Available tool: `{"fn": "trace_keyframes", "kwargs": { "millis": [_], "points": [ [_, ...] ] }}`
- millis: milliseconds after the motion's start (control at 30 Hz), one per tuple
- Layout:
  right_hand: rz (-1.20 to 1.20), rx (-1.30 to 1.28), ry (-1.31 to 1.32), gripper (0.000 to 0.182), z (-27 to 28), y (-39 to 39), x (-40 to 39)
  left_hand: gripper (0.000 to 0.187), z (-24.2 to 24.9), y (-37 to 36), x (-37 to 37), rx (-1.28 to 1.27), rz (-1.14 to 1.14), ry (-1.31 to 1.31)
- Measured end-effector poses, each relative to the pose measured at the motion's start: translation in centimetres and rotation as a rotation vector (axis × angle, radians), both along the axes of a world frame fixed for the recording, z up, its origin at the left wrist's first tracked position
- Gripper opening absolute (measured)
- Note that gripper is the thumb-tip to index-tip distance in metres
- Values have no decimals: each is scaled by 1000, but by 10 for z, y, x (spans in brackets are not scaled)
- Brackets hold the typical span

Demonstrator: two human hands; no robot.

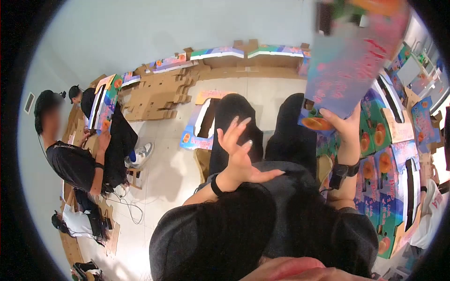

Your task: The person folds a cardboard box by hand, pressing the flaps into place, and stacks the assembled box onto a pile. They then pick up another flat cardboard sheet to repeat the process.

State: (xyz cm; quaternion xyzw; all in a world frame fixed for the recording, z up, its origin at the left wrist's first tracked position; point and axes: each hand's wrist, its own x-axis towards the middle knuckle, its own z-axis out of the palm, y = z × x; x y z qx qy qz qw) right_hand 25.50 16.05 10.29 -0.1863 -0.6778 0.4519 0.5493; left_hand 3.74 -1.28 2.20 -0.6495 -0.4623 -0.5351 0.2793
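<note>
My right hand (344,124) grips the lower end of a printed cardboard fruit carton (347,65), thumb across its front. The carton is raised on the right, blurred at the top, with pink writing and peach pictures on a purple-blue face. My left hand (239,154) is over my lap with fingers spread and nothing in it. Beyond it, on the floor beside my leg, lies another printed carton (191,133) with a long dark opening.
Stacked printed cartons (382,201) stand close on my right. Flat brown cardboard (157,96) lies ahead on the left, and more cartons (218,53) line the wall. A co-worker (72,161) at left holds a carton (105,103). A cable (136,210) trails on the floor.
</note>
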Motion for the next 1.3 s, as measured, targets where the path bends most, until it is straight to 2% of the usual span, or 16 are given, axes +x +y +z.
{"fn": "trace_keyframes", "kwargs": {
  "millis": [33, 67, 133, 233, 467, 500, 633, 733, 867, 900, 1033, 1233, 1300],
  "points": [
    [-117, 136, -72, 99, 4, 0, 1, 101, -5, 7, -2, 42, -97, -107],
    [-249, 264, -138, 110, 8, 1, 1, 105, -6, 7, -6, 27, -89, -116],
    [-461, 523, -309, 119, 12, 0, 3, 109, -3, 6, -12, -16, -44, -126],
    [-560, 571, -444, 119, 6, -8, 2, 114, -7, 5, -24, -46, -10, -179],
    [-467, 601, -677, 113, -10, -13, 6, 112, -15, -1, -53, -87, 83, -417],
    [-460, 618, -706, 112, -12, -13, 6, 99, -15, -3, -57, -69, 116, -408],
    [-462, 731, -784, 101, -19, -16, 3, 80, -16, -5, -71, 2, 100, -539],
    [-466, 798, -840, 95, -24, -18, 2, 81, -24, -4, -79, -51, 123, -629],
    [-458, 851, -873, 98, -45, -16, -2, 98, -38, 1, -76, -119, 104, -709],
    [-452, 862, -874, 98, -52, -16, -4, 111, -42, 1, -74, -168, 127, -765],
    [-484, 877, -894, 99, -64, -21, -7, 124, -55, 11, -72, -150, 117, -765],
    [-520, 884, -860, 98, -72, -25, -6, 125, -67, 14, -75, -130, 119, -849],
    [-526, 881, -857, 98, -74, -25, -6, 125, -69, 16, -72, -133, 75, -971]
  ]
}}
